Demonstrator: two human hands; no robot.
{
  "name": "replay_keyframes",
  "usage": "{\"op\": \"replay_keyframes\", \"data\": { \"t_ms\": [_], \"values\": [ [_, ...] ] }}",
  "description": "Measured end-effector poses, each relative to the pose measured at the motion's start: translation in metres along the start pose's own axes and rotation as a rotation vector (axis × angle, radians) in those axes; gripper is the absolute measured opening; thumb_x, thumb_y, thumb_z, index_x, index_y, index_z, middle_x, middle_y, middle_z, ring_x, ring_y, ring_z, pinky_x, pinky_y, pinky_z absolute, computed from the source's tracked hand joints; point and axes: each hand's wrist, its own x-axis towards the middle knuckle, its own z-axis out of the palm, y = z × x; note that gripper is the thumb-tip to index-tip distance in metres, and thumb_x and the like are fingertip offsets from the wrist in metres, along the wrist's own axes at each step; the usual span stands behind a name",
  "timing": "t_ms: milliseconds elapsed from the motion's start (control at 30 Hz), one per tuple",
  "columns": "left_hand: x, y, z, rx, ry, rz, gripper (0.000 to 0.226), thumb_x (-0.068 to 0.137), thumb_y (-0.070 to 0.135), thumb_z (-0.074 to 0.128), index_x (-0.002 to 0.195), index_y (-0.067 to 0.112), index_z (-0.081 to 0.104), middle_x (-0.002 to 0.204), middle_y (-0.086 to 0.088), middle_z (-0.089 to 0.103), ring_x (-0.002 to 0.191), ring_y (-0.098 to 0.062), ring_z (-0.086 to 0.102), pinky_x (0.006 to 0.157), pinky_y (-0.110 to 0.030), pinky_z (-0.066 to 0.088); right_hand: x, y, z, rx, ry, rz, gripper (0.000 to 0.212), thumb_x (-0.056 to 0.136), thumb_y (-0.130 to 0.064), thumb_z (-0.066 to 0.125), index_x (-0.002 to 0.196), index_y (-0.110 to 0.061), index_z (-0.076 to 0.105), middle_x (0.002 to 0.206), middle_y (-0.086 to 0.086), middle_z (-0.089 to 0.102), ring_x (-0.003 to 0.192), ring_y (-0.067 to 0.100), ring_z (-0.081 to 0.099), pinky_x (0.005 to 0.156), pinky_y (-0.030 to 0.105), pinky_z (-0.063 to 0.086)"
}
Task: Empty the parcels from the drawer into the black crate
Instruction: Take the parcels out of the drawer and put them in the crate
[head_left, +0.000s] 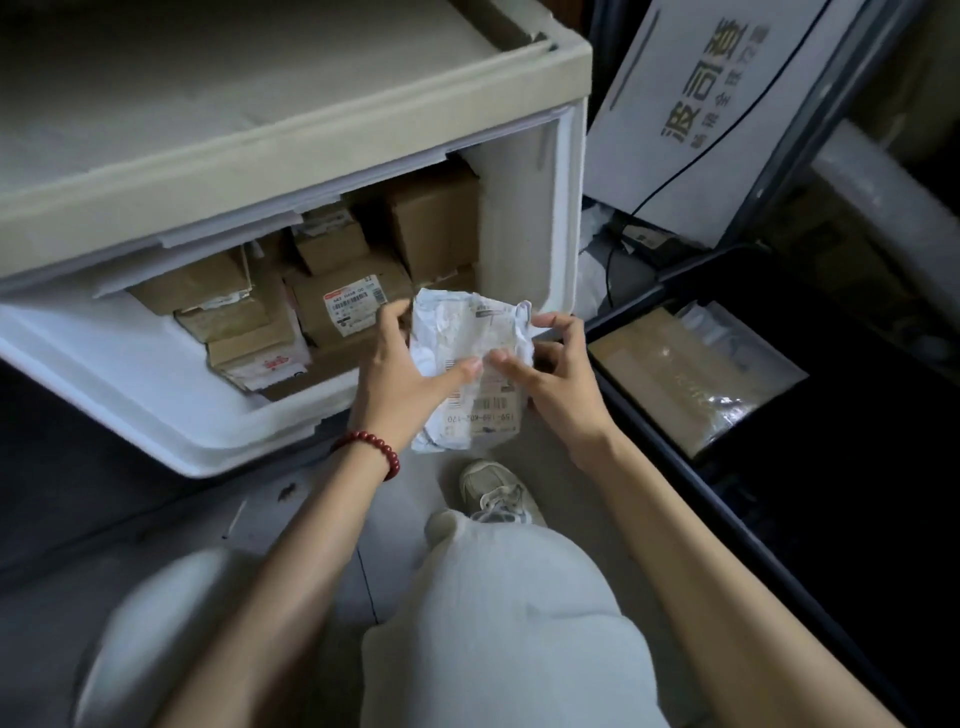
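We hold crumpled mailer (467, 332) two-handed, left grip (410, 374) and right grip (550, 374) pinching its edges, over drawer (156, 405) rim, likely for swing right into black crate (665, 441).

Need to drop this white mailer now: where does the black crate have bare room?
In the black crate, the near end, this side of the brown bagged parcel, looks bare, though dark: room for the white mailer. Its far end holds that parcel and a clear bag. The drawer is crowded with cardboard boxes.
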Motion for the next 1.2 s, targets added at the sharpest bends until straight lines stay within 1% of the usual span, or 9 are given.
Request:
{"op": "replay_keyframes", "data": {
  "t_ms": [300, 467, 567, 633, 700, 800, 1000, 1100, 1200],
  "values": [
    [0.024, 0.087, 0.118, 0.058, -0.272, 0.282, 0.071, 0.074, 0.022, 0.081, 0.130, 0.030, 0.038, 0.111, 0.008, 0.054, 0.102, -0.010, 0.054, 0.079, -0.021, 0.040, -0.016, 0.001, -0.125, 0.120, 0.513, 0.023, 0.024, 0.090, -0.022, 0.067, 0.098, -0.027, 0.045, 0.120, 0.013, 0.058, 0.102, 0.025, 0.064, 0.082, 0.046, 0.056],
    [0.051, 0.122, 0.202, 0.132, -0.403, 0.393, 0.035, 0.084, 0.007, 0.068, 0.111, 0.027, 0.056, 0.105, 0.007, 0.061, 0.096, -0.013, 0.060, 0.079, -0.027, 0.050, -0.006, 0.008, -0.200, 0.118, 0.679, 0.010, 0.024, 0.092, -0.020, 0.064, 0.102, -0.031, 0.045, 0.113, -0.001, 0.059, 0.091, 0.011, 0.067, 0.060, 0.027, 0.057],
    [0.071, 0.132, 0.244, 0.177, -0.423, 0.412, 0.016, 0.088, 0.009, 0.065, 0.099, 0.020, 0.069, 0.109, 0.002, 0.067, 0.099, -0.012, 0.062, 0.085, -0.024, 0.051, 0.009, 0.013, -0.235, -0.024, 0.750, 0.060, 0.026, 0.089, -0.021, 0.067, 0.101, -0.029, 0.045, 0.115, 0.003, 0.060, 0.097, 0.020, 0.066, 0.071, 0.038, 0.059],
    [0.084, 0.135, 0.266, 0.211, -0.429, 0.409, 0.021, 0.089, 0.010, 0.064, 0.107, 0.018, 0.070, 0.113, 0.002, 0.067, 0.104, -0.012, 0.061, 0.089, -0.019, 0.046, 0.021, 0.016, -0.253, -0.074, 0.781, 0.094, 0.027, 0.088, -0.021, 0.068, 0.101, -0.027, 0.045, 0.115, 0.004, 0.060, 0.098, 0.022, 0.065, 0.078, 0.045, 0.058],
    [0.096, 0.136, 0.283, 0.314, -0.445, 0.438, 0.027, 0.090, 0.010, 0.062, 0.116, 0.016, 0.067, 0.121, -0.001, 0.063, 0.111, -0.015, 0.058, 0.094, -0.019, 0.041, 0.035, 0.019, -0.264, -0.122, 0.804, 0.103, 0.028, 0.088, -0.022, 0.069, 0.103, -0.025, 0.046, 0.111, 0.000, 0.059, 0.097, 0.018, 0.064, 0.077, 0.040, 0.058],
    [0.112, 0.131, 0.303, 0.492, -0.505, 0.489, 0.040, 0.090, 0.016, 0.060, 0.130, 0.017, 0.056, 0.134, -0.003, 0.051, 0.124, -0.020, 0.047, 0.105, -0.032, 0.037, 0.057, 0.025, -0.272, -0.189, 0.828, 0.122, 0.029, 0.088, -0.024, 0.070, 0.105, -0.022, 0.046, 0.113, 0.001, 0.059, 0.095, 0.015, 0.063, 0.077, 0.035, 0.057],
    [0.137, 0.117, 0.328, 0.659, -0.472, 0.560, 0.061, 0.088, 0.029, 0.061, 0.143, 0.020, 0.035, 0.143, 0.003, 0.034, 0.126, -0.024, 0.038, 0.102, -0.042, 0.033, 0.104, 0.037, -0.273, -0.284, 0.869, 0.147, 0.031, 0.087, -0.030, 0.070, 0.104, -0.019, 0.047, 0.090, -0.015, 0.048, 0.099, 0.017, 0.058, 0.088, 0.044, 0.054],
    [0.148, 0.112, 0.338, 0.701, -0.532, 0.516, 0.073, 0.088, 0.036, 0.060, 0.149, 0.019, 0.024, 0.153, 0.001, 0.023, 0.134, -0.027, 0.031, 0.107, -0.044, 0.028, 0.115, 0.043, -0.275, -0.330, 0.886, 0.179, 0.033, 0.088, -0.031, 0.069, 0.109, -0.017, 0.049, 0.104, -0.005, 0.054, 0.106, 0.021, 0.059, 0.091, 0.044, 0.053],
    [0.147, 0.110, 0.344, 0.796, -0.590, 0.512, 0.072, 0.090, 0.046, 0.053, 0.150, 0.021, 0.022, 0.160, -0.003, 0.005, 0.144, -0.026, 0.011, 0.112, -0.045, 0.021, 0.116, 0.046, -0.275, -0.453, 0.737, 0.279, 0.053, 0.091, -0.036, 0.065, 0.133, -0.012, 0.043, 0.136, 0.008, 0.050, 0.125, 0.027, 0.049, 0.104, 0.042, 0.042]
  ]
}}
